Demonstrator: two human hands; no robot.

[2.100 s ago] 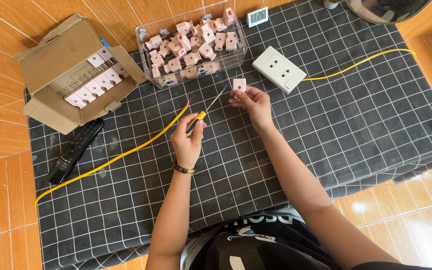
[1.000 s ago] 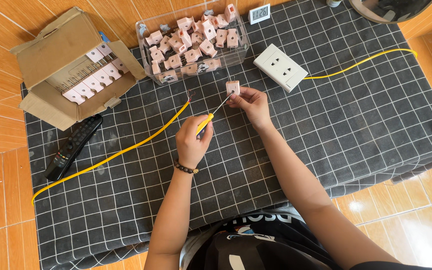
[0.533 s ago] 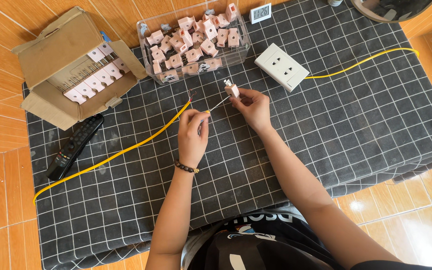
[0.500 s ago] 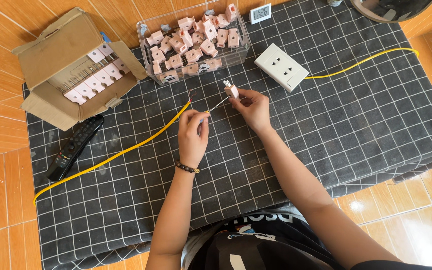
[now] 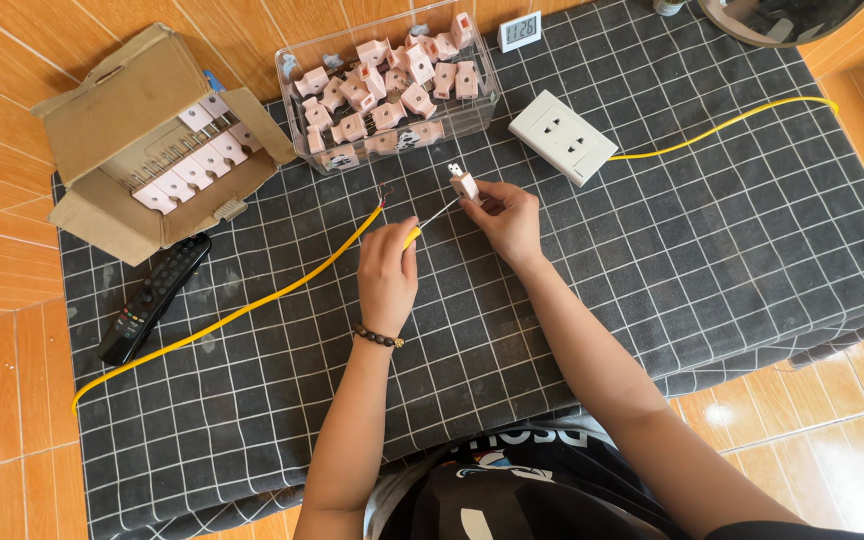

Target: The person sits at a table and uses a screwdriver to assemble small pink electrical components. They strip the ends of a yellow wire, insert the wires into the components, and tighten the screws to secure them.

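Both hands busy: left hand (image 5: 388, 268) fingers pinching screwdriver (image 5: 430, 220), right hand (image 5: 505, 215) pinching small socket part (image 5: 465, 183) (tip touching it).

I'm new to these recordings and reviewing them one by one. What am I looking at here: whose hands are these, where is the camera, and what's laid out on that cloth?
There is no machine: a person works with two bare hands, filmed by a camera on their head looking down. The left hand grips a small yellow-handled screwdriver; the right hand holds a small pale pink plastic socket part, with the tool's tip pointing at it. On the black grid-patterned cloth lie a clear plastic tub of similar pink parts, an open cardboard box of white pieces, a white wall socket plate, a long yellow cable, a black remote control and a small digital clock.
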